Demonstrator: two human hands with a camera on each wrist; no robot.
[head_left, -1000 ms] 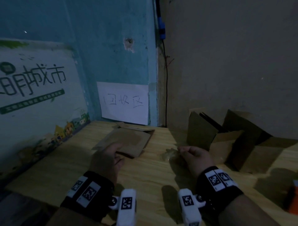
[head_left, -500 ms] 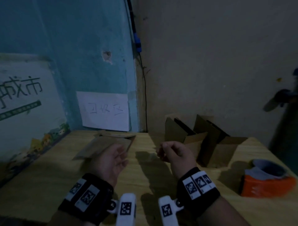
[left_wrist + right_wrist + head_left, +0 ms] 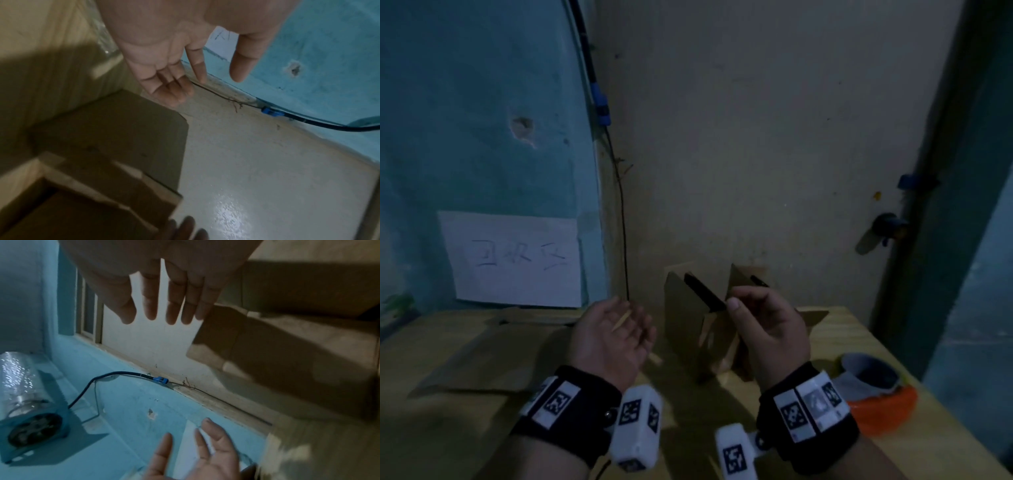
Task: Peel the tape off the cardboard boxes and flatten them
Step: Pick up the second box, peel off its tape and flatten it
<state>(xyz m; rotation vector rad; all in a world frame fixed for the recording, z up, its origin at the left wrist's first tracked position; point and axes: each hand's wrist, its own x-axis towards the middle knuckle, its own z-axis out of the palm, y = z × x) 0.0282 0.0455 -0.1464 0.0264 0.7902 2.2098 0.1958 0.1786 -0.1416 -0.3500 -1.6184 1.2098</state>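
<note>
Both hands are up off the surface (image 3: 893, 455), between jobs. Your left hand (image 3: 613, 335) is palm-up w/ fingers relaxed, grip released, holding nothing; the left wrist view confirms loose fingers. Your right hand (image 3: 767, 325) looks loosely curled in the head view, but the right wrist view shows straight, spread fingers (image 3: 172, 305) w/ nothing in them, so grip released there too.

Standing boxes (image 3: 688, 329) sit just beyond your hands, near the back wall, flaps up, not flattened. Flattened cardboard (image 3: 482, 363) lies on the surface to your left, below the paper sign (image 3: 513, 260). Tape dispenser (image 3: 876, 387), orange, sits at your right wrist.

Judged step: one box done, reaching for the next. Can't tell from here if tape remains on the standing boxes; too dim.

Next move calls for: take the nearest upright box w/ both hands, pull it toward you, find the taped seam, pick up a tape edge w/ fingertips, peel along the seam, then collapse it.
</note>
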